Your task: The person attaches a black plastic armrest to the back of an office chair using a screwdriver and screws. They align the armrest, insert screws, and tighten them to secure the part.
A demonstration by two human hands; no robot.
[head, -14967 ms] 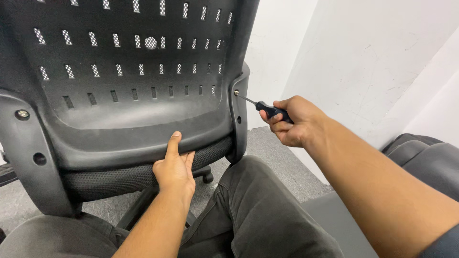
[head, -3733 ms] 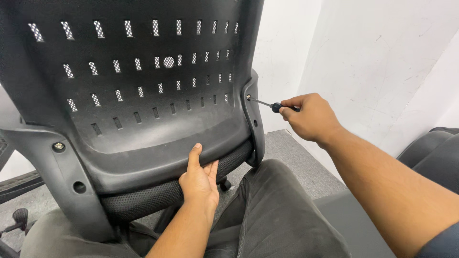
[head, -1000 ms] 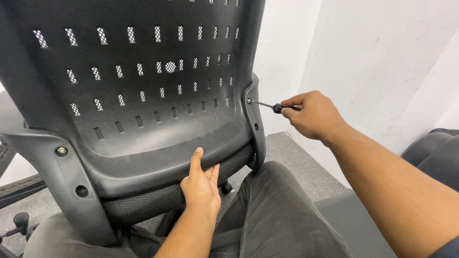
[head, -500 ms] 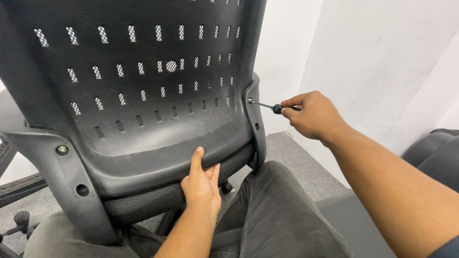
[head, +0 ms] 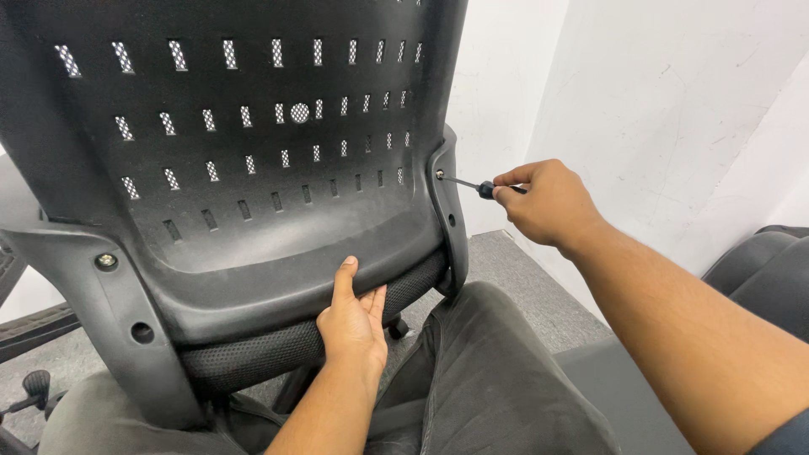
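Observation:
A black plastic chair back [head: 253, 194] with rows of small slots fills the left and middle of the head view. My right hand [head: 543, 202] grips a small dark-handled screwdriver [head: 476, 186], whose tip sits in a screw on the right side bracket [head: 448, 211] of the chair. My left hand [head: 354, 324] presses flat against the lower edge of the chair back, fingers pointing up, just above the mesh seat cushion [head: 278, 354]. A screw [head: 106, 261] shows in the left bracket, with an empty hole below it.
My legs in dark trousers [head: 497, 379] lie under the chair. A white wall [head: 674, 109] stands close on the right. Another dark chair's edge [head: 767, 270] is at far right. A caster wheel [head: 35, 383] and grey carpet floor show at lower left.
Over the last second hardly anything moved; the right hand stays on the screwdriver at the right bracket. Compared with fifteen seconds ago, the chair back sits slightly further right and lower.

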